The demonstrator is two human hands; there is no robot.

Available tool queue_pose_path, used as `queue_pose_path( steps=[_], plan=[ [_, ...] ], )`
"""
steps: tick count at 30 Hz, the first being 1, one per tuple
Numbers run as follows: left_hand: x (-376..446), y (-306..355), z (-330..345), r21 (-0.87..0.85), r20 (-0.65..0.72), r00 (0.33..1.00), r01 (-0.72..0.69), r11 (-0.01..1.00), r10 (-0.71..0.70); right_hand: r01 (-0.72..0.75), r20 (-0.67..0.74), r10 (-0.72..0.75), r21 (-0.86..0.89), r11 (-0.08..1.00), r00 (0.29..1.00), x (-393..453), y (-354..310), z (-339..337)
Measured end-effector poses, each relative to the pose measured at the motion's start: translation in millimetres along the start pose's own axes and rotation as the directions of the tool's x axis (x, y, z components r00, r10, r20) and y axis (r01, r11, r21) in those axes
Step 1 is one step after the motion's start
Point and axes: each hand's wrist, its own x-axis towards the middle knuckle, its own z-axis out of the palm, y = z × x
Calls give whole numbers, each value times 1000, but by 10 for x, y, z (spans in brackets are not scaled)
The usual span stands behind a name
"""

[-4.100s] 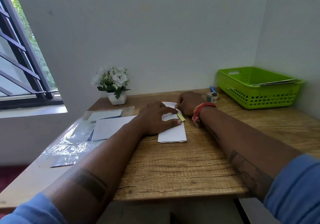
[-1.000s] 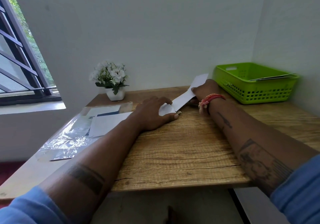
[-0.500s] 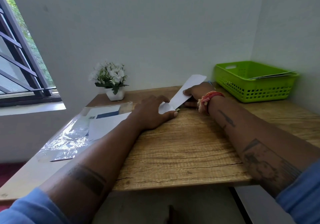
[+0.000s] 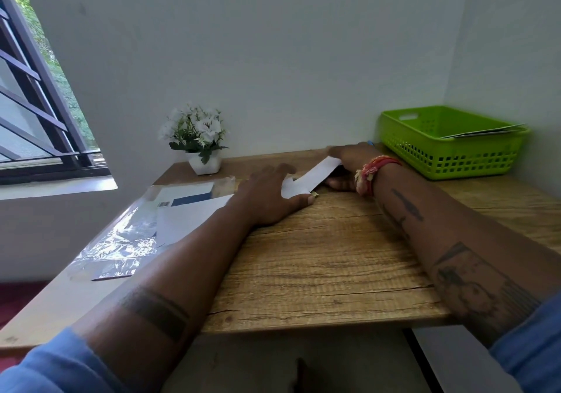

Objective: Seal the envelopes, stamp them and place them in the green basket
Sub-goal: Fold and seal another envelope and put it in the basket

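Head view: white envelope (image 4: 309, 178) tilted up near the desk's (image 4: 318, 256) far edge, between both hands. Left hand (image 4: 270, 196) laid flat, fingers straight, pressing its near end down. Right hand (image 4: 349, 162) gripping the raised far end, thumb apparently underneath. Green basket (image 4: 449, 152) at the far right corner, envelopes propped on its rim.

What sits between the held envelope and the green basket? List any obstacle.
Nothing visible blocks it. The right hand grips the envelope just left of the green basket; only bare table lies between. A small blue item sits behind the hand, off the path.
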Motion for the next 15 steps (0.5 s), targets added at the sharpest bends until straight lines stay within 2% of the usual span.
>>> queue_pose_path(
  steps=[3, 6, 11, 15],
  plan=[
    [2, 2, 3, -6, -2, 1000, -1, 1000, 1, 56, -93, -75, -191, 980, 993, 3, -39, -149],
    [10, 6, 10, -10, 1, 1000, -1, 1000, 1, -33, -124, -18, -398, 917, 992, 24, -64, -57],
    [14, 6, 24, -25, 27, 999, 19, 1000, -19, -71, -85, 41, -393, 917, 996, -101, -83, 159],
    [7, 2, 33, -40, 27, 1000, 14, 999, -13, -65, -88, 33, -398, 915, 996, -117, -106, 158]
  ],
)
